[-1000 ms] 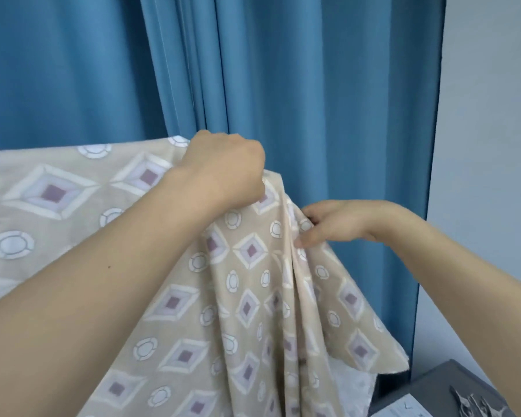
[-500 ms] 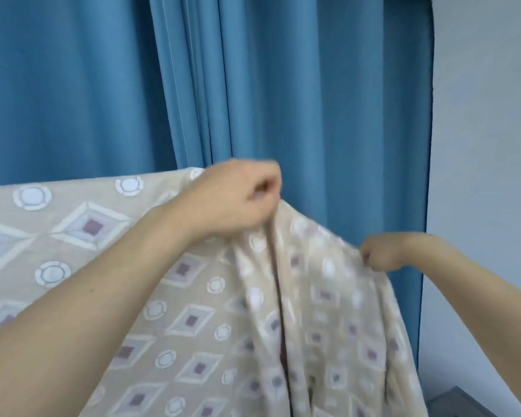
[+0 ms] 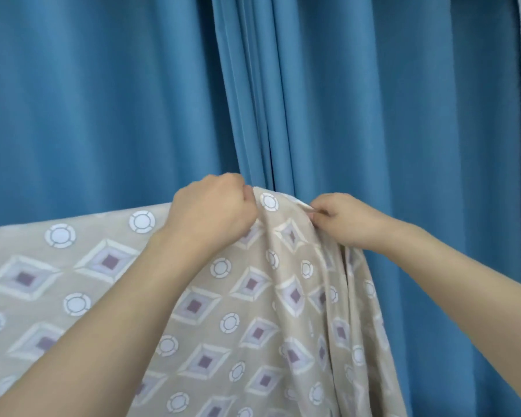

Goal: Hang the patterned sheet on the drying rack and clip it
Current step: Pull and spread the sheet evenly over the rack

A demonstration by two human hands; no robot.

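Left hand (image 3: 214, 212) fisted, gripping top edge of beige diamond-and-circle patterned sheet (image 3: 253, 311). Right hand (image 3: 346, 221) pinching same edge w/ curled fingers, just beside. Blue pleated curtain (image 3: 343, 100) behind.

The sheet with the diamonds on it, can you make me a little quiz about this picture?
1. True or false: both hands grip the patterned sheet.
2. What hangs behind the sheet? A) blue curtain B) white door C) mirror
3. Fill in: no ____ is seen on the sheet yet.

Key:
1. True; the left hand and right hand hold its top edge.
2. A, the blue curtain.
3. clip
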